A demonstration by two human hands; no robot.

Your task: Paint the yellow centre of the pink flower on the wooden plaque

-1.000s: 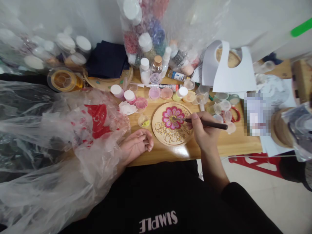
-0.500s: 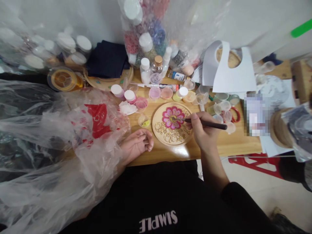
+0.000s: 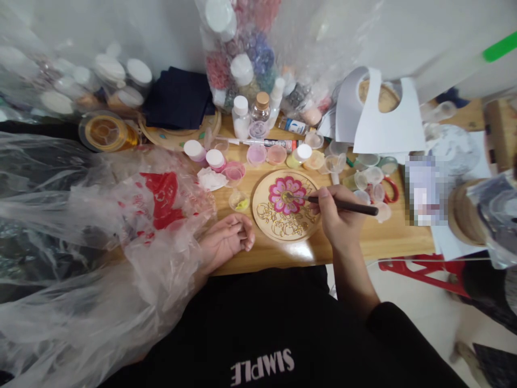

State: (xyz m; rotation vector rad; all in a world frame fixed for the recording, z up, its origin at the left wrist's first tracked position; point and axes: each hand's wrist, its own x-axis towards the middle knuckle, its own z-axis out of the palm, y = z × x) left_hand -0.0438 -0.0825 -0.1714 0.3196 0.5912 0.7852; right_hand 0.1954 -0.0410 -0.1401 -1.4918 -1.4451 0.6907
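Note:
A round wooden plaque (image 3: 261, 229) lies on the table, bearing a pink flower (image 3: 278, 200) and gold line patterns below it. My right hand (image 3: 341, 215) grips a dark-handled tool (image 3: 351, 207) with a thin metal tip. That tip is at the flower's yellowish centre; whether it touches the surface is hard to see. Left of the plaque, my left hand (image 3: 228, 240) rests palm up on the table, fingers loosely curled and holding nothing. Just above it stands a small clear cup (image 3: 239, 201) with something yellow inside.
Small cups (image 3: 256, 154) and white-lidded jars (image 3: 215, 159) line up behind the plaque. A crumpled plastic bag (image 3: 169, 237) covers the left side. Toward the right are a red ring-shaped handle (image 3: 390, 190), a white paper cutout (image 3: 383, 129) and a blurred-out object (image 3: 425, 189).
My right hand and the dark-handled tool have shifted very slightly, the tip staying at the flower's centre. At the lower right, a person's foot shows more on the floor.

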